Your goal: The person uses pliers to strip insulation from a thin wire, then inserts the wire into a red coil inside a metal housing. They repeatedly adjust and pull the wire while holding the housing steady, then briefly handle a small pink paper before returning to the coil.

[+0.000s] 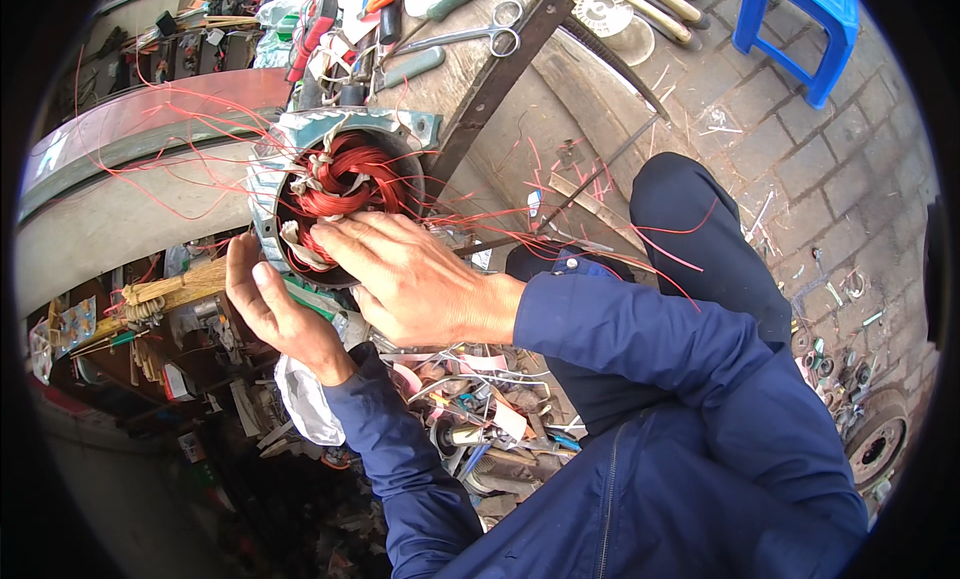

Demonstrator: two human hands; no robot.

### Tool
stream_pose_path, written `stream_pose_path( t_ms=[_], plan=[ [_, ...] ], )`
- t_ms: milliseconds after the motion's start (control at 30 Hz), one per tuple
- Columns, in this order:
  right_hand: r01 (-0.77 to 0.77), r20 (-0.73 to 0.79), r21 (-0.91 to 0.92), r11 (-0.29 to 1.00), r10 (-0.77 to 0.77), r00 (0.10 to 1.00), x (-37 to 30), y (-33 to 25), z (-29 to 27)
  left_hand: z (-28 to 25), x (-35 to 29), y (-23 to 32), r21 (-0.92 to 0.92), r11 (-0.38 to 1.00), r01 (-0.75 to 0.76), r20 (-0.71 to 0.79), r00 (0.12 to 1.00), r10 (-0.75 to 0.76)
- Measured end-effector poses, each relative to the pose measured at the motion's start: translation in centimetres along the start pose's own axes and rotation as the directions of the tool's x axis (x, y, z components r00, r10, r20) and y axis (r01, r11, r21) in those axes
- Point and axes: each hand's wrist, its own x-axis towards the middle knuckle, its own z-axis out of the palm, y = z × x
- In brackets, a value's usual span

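Observation:
A grey-green metal motor housing (268, 194) lies with its round opening facing me, packed with bundled red wire coils (365, 174) tied with white cloth strips. My right hand (415, 279) reaches over its lower rim, fingers stretched and pressed onto the coils; the fingertips are partly hidden inside. Below and left of the housing, my left hand (285, 314) is open with its fingers straight up, fingertips by the outer wall. Whether they touch it I cannot tell. Loose red wire ends (160, 109) spread out from the housing to the left and the right.
Scissors (500, 31) and other hand tools lie on the worktop (445, 64) beyond the housing. An angled metal bar (500, 79) edges it. A blue plastic stool (800, 24) stands far right on the paving. Scrap and wire offcuts (500, 409) litter the ground below my arms.

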Motion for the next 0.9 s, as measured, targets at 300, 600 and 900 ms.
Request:
stream_pose_path(
  t_ms=[300,600,900],
  plan=[
    [-0.039,0.137,0.13,0.991,0.021,0.99,0.2,0.5,-0.6,1.1,-1.0,-0.7,-0.234,0.972,0.03,0.183,0.983,0.014],
    [-0.026,-0.07,-0.052,0.998,0.022,0.997,-0.2,-0.7,-1.6,1.2,-0.9,-1.3,-0.343,0.935,0.087,0.168,0.985,-0.03],
    [-0.031,-0.155,-0.176,0.984,0.004,0.988,0.3,0.8,-1.8,1.5,-1.0,-1.5,-0.355,0.932,0.079,0.136,0.99,-0.032]
  ],
)
